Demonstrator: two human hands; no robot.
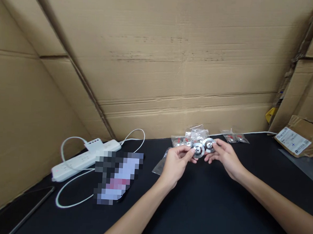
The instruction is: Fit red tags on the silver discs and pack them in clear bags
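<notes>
Two round silvery metal discs, each with a raised centre and a small middle hole, are held up side by side above the black table. Thumb and fingers of my left hand (175, 164) pinch the left metal disc (198, 151) by its edge. The right metal disc (209, 145), a little farther back, is pinched by my right hand (226, 158). Their rims lie close together; I cannot tell whether they touch. Behind them are clear plastic bags (197, 133) with shiny parts and red marks inside. Another clear bag (159, 166) lies partly hidden behind my left hand.
More small bags (235, 136) lie at the back right, near a torn cardboard package (301, 136) with a white label. A white power strip (85, 160) with looping cables and a pixelated object (123, 175) are on the left. Cardboard walls (175, 61) enclose the table.
</notes>
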